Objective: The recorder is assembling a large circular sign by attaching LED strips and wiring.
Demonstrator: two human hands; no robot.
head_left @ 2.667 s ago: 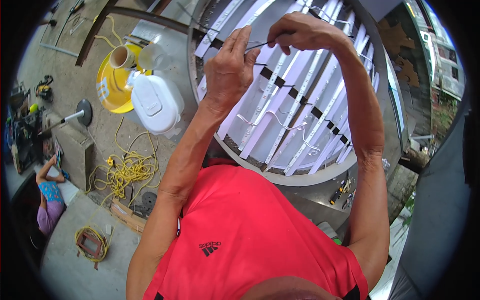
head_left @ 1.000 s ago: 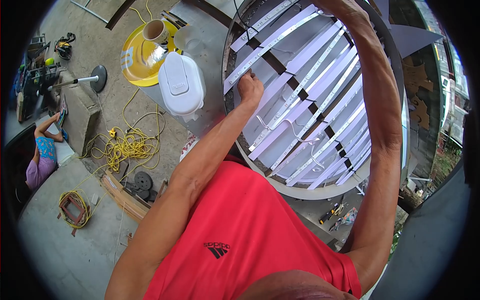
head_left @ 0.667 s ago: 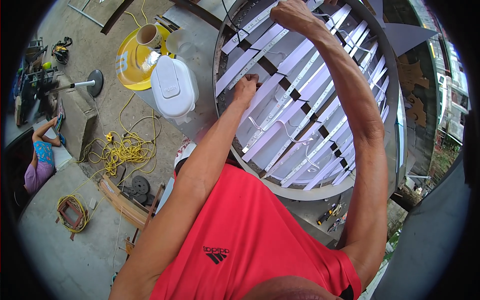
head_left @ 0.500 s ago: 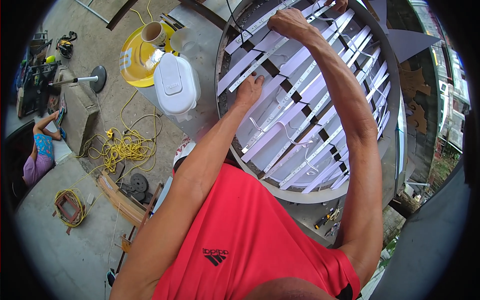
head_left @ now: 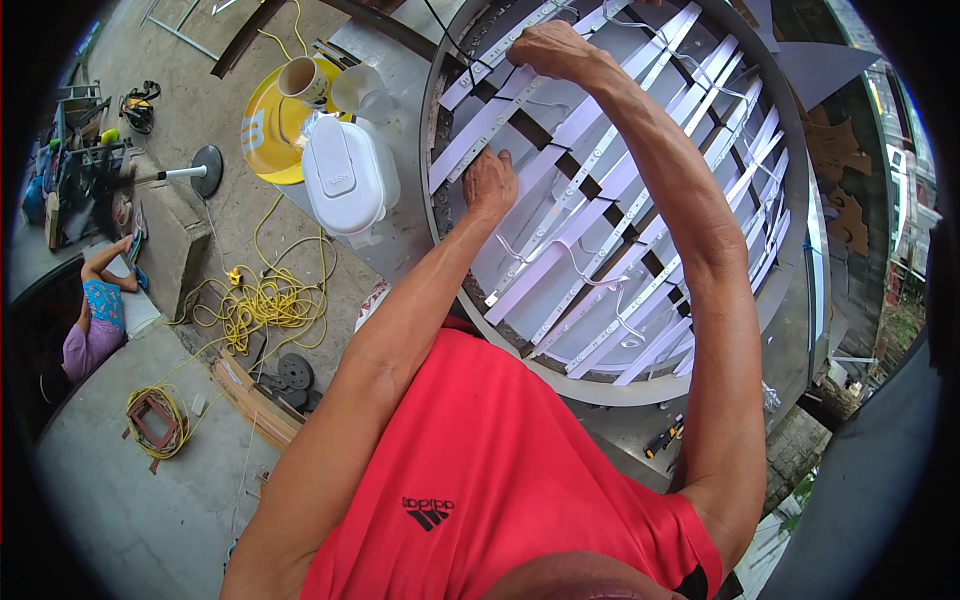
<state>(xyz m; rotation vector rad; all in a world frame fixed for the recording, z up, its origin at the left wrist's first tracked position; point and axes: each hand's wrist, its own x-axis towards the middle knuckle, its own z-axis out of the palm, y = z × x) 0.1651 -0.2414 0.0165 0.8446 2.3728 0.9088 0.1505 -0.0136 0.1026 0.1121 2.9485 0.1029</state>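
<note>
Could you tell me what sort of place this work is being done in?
Probably an open-air sign-making or fabrication yard. A large round metal frame fitted with white light strips lies on a bench, yellow cable sprawls over a bare concrete floor, and tools are heaped at the side.

Sleeveless red shirt (head_left: 480,480) with a small black three-stripe logo (head_left: 427,512) at six o'clock, black trim at the armhole, both arms bare, no gloves

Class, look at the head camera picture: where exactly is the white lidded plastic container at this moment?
The white lidded container sits upper left in the head view, just left of the round frame, right beside the yellow disc holding the cup.
</note>
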